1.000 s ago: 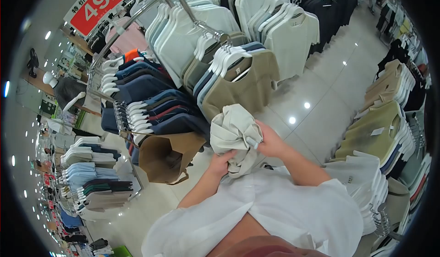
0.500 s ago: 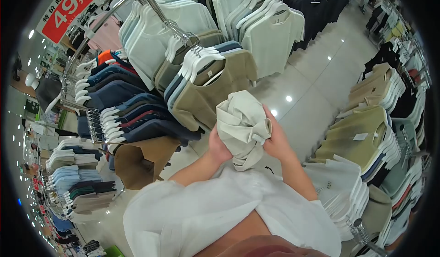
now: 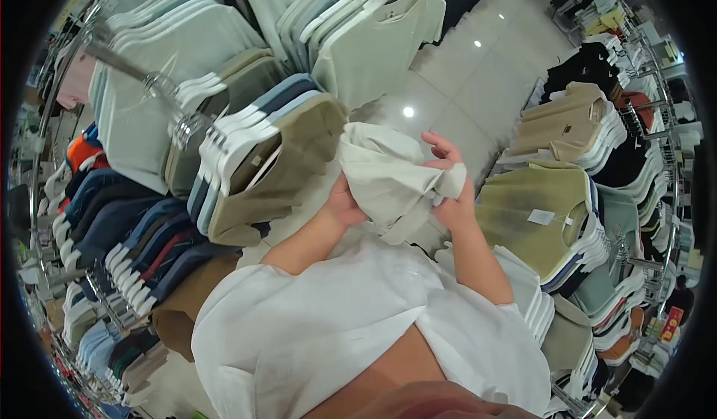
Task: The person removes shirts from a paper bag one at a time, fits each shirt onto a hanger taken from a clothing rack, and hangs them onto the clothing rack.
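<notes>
A bundled cream garment (image 3: 382, 171) is held up in front of my chest, crumpled and folded over itself. My left hand (image 3: 346, 201) grips its lower left side, with most of the fingers hidden behind the cloth. On the other side, my right hand (image 3: 454, 195) holds a folded end of the fabric, its upper fingers raised and partly apart. What kind of garment this is cannot be made out.
To the left, an olive-brown shirt (image 3: 284, 172) hangs at the front of a metal rack (image 3: 168, 105). White shirts (image 3: 373, 53) hang further back. Yellow-green shirts (image 3: 523, 217) line the right side. Tiled floor (image 3: 448, 75) runs between the racks.
The view has shifted, and the racks sit further left and nearer. My right hand's upper fingers have lifted and spread away from the cloth. The bundle looks turned and looser.
</notes>
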`<state>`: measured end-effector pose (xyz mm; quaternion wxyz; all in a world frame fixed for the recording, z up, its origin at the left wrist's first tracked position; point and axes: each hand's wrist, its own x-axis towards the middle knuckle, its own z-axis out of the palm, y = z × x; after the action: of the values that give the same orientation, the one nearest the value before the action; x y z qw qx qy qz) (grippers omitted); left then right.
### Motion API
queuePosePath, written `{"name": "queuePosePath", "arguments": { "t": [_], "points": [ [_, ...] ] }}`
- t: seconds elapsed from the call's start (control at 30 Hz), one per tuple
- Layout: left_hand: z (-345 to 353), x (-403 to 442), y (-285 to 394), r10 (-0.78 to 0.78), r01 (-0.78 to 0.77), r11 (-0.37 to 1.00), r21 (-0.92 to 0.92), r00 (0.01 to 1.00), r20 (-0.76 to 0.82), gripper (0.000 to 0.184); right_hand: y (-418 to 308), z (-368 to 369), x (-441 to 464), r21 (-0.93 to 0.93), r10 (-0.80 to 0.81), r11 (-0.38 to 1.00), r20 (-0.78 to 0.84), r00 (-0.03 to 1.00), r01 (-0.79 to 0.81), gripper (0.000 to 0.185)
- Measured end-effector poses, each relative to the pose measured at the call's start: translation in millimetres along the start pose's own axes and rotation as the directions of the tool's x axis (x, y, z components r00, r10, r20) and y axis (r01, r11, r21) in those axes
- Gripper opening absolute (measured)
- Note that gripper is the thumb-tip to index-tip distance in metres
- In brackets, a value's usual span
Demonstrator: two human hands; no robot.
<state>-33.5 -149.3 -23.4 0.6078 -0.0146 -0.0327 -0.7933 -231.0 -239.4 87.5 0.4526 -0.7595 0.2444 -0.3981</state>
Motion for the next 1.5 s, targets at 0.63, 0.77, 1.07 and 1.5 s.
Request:
{"name": "queuePosePath", "arguments": {
  "t": [0.63, 0.77, 1.07, 1.5],
  "points": [
    [-6, 109, 84, 0.315, -0.262, 0.904, 0.339, 0.942, -0.114, 0.051, 102, -79, 113, 0.802, 0.444, 0.569, -0.114, 0.889, -0.181, 0.019],
    [0, 128, 80, 0.437, -0.368, 0.837, 0.405, 0.895, -0.091, 0.048, 155, -98, 138, 0.892, 0.208, 0.321, 0.262, 0.942, -0.319, 0.017],
    [17, 188, 63, 0.677, -0.463, 0.668, 0.583, 0.704, -0.217, 0.048, 152, -113, 197, 0.100, 0.171, 0.962, 0.499, 0.849, -0.253, 0.111],
    [77, 201, 50, 0.880, 0.096, 0.082, 0.992, 0.461, -0.118, 0.022, 195, -169, 275, 0.433, 0.166, 0.813, 0.469, 0.867, -0.389, 0.047]
  ]
}}
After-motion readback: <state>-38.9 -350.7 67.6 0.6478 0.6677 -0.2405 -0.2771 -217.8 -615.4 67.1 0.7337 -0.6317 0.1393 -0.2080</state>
